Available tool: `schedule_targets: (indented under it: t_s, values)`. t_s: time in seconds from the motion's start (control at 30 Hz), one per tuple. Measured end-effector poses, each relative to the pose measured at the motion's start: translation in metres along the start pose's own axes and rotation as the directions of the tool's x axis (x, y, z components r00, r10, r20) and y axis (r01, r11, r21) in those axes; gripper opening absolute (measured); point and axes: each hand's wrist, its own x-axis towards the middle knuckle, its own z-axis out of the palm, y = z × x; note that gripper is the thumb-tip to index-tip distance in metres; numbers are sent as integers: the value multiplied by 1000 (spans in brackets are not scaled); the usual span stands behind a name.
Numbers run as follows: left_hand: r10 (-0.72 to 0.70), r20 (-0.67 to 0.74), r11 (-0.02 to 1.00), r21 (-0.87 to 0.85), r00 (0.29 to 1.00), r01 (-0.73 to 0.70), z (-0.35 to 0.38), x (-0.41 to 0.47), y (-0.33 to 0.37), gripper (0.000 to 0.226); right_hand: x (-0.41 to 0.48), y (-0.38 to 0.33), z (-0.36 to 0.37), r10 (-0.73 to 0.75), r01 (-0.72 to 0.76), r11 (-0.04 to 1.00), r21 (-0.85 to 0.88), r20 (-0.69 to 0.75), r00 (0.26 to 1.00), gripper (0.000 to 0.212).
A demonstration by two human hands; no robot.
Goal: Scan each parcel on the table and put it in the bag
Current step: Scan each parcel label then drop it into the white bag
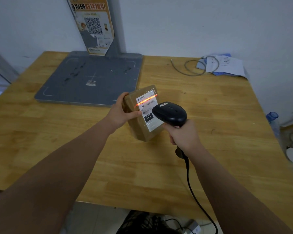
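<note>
A brown taped parcel (139,127) with a white shipping label stands tilted over the middle of the wooden table (210,115). My left hand (121,113) grips its left side, thumb on the front face. My right hand (184,135) holds a black handheld barcode scanner (170,113) by its handle, its head just in front of the label. An orange-red scan line crosses the barcode at the label's top. The scanner's black cable (191,188) runs down over the table's front edge.
A grey flat scanning platform (74,81) with an upright post and a QR poster sits at the back left. A grey cable loop (193,67) and papers (227,65) lie at the back right. A dark mesh-like thing (142,223) shows below the front edge.
</note>
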Motion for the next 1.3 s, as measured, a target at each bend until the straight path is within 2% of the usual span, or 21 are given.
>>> schedule_targets:
  t_s: [0.7,0.93,1.13,1.3]
  values:
    - [-15,-10,1000,3,1000,15,1,6,-7,88,-6,1,-8,2,-2,999,39,8,1000,23]
    - [-37,-96,998,-55,995,32,8,-15,-26,98,-17,0,-1,-12,11,998,57,25,1000,30]
    - [-54,-159,981,-191,986,23,-9,-59,-52,94,-41,-9,30,-46,39,997,73,92,995,32]
    - [-102,-287,973,-229,953,35,-56,-114,-81,103,-76,-17,87,-93,49,985,166,273,957,22]
